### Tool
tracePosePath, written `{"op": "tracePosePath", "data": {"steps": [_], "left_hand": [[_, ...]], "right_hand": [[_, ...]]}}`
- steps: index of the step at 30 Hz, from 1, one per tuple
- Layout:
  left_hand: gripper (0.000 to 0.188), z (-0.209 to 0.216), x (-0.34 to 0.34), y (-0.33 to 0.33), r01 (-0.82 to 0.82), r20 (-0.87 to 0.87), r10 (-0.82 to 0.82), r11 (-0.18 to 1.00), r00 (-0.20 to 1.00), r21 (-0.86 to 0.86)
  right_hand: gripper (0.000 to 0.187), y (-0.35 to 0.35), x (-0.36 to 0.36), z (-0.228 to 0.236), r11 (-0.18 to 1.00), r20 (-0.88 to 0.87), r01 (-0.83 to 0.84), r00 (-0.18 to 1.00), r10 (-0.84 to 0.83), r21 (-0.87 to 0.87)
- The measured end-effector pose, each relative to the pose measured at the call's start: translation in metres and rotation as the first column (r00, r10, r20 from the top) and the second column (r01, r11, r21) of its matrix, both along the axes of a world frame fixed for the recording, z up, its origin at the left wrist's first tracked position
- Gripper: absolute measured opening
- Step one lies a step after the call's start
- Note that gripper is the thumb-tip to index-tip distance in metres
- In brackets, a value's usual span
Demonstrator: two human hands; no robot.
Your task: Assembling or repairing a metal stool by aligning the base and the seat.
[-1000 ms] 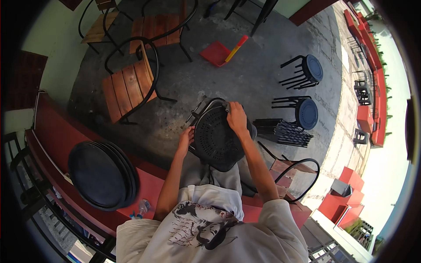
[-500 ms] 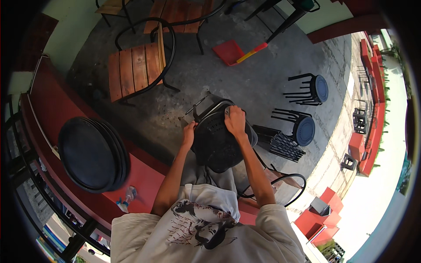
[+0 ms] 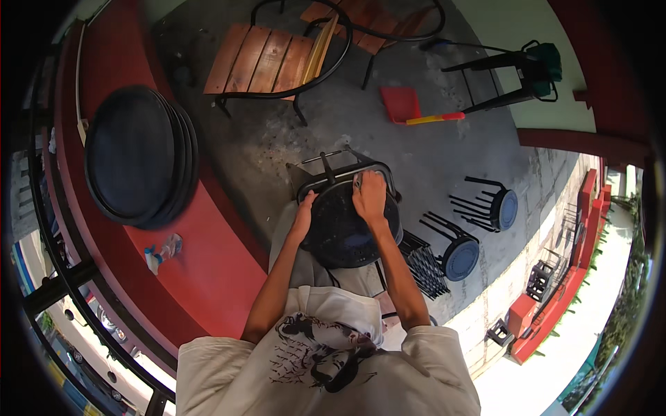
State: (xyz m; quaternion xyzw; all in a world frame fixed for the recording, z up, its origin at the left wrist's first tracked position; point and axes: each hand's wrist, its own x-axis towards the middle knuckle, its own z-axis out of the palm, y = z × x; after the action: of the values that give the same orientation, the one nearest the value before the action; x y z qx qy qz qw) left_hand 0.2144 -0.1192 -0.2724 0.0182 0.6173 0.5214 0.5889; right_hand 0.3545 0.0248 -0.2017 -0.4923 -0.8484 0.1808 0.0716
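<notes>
**Both your hands on a dark round seat beside the red ledge**

Your dark round seat (image 3: 347, 236), with a black tubular frame along its far edge, is just to the right of the red ledge (image 3: 218, 277), in front of your torso. Your left hand (image 3: 303, 216), on the side toward the ledge, grips the seat's rim; some of its fingers are hidden. Your right hand (image 3: 370, 197), farther from the ledge, is curled on the seat's upper surface near the far edge; you cannot tell from this view whether it is closed on the rim or on something small.

On the ledge you have a stack of round black discs (image 3: 135, 152) and, just nearer you, a clear plastic bottle (image 3: 171, 245). Right of the ledge's far end stands a wooden-slatted chair (image 3: 257, 59); farther right of the ledge lies a red dustpan (image 3: 400, 105) with a yellow and red handle. Well to the ledge's right lie two blue-topped stools (image 3: 460, 259), their legs pointing back toward it.
</notes>
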Motion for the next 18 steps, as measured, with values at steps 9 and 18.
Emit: {"op": "tracePosePath", "data": {"steps": [9, 18], "left_hand": [[0.072, 0.023, -0.002, -0.038, -0.028, 0.069, 0.023, 0.997, 0.997, 0.074], [0.033, -0.005, 0.040, -0.152, -0.142, -0.300, 0.139, 0.990, 0.944, 0.012]], "right_hand": [[0.061, -0.003, 0.011, 0.008, 0.958, 0.024, -0.283, 0.959, 0.283, 0.039], [0.063, -0.027, -0.002, 0.002, 0.953, -0.107, -0.301, 0.947, 0.304, 0.046]]}}
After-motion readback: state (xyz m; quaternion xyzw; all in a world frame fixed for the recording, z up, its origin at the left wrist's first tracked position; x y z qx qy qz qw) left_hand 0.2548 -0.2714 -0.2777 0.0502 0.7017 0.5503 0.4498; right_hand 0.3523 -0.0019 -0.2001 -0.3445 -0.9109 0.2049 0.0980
